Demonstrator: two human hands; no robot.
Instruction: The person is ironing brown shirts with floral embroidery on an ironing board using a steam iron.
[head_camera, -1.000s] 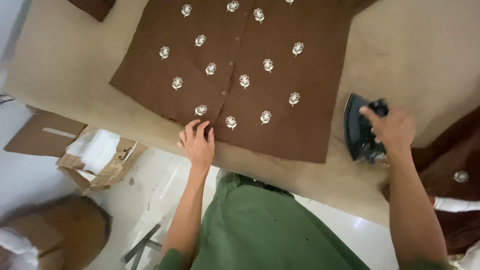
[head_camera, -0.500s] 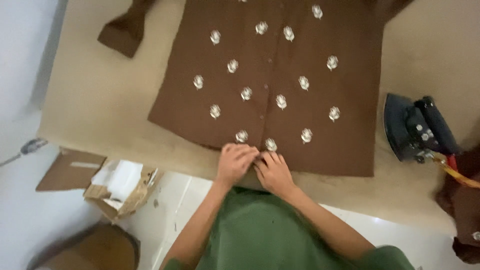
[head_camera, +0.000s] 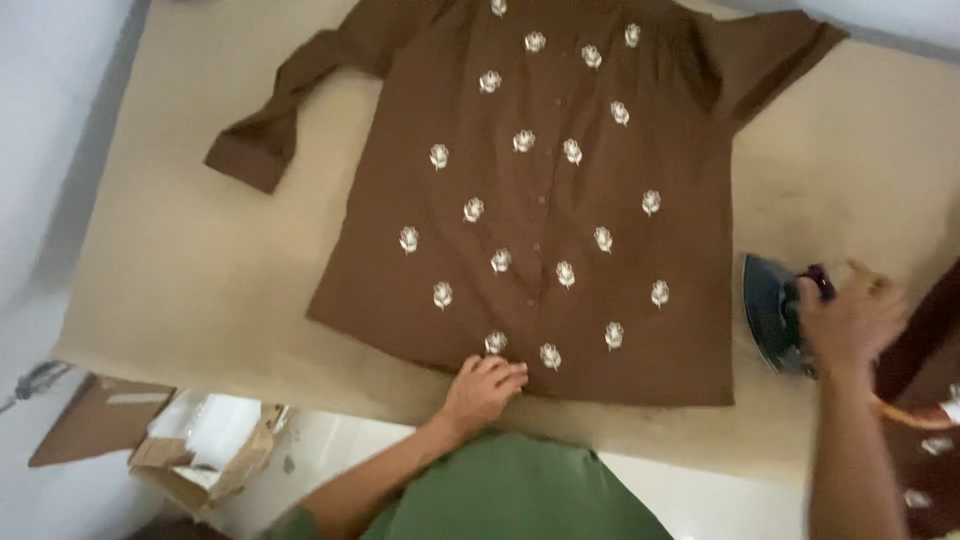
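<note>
1. the left hand (head_camera: 482, 390) rests palm down on the bottom hem of a brown shirt (head_camera: 560, 200), its fingers curled loosely and pressing the cloth against the table; it pinches nothing that can be made out.
2. the brown shirt lies flat and spread front side up, running away from the left hand toward the far edge of the table, with white flower motifs scattered over it and a button line up the middle. one sleeve stretches out to the far left of that hand, its cuff folded.
3. the right hand (head_camera: 850, 320) is at the handle of a dark iron (head_camera: 775, 310), well to the right of the left hand and just off the shirt's right edge. motion blur hides whether the fingers are closed round the handle, so i cannot tell.
4. the iron's soleplate faces the shirt, standing on the beige table cover (head_camera: 190, 270).
5. another brown garment (head_camera: 925, 440) lies just beyond the right hand at the edge of view.
6. an open cardboard box (head_camera: 205, 450) sits on the floor, below and to the left of the left hand.
</note>
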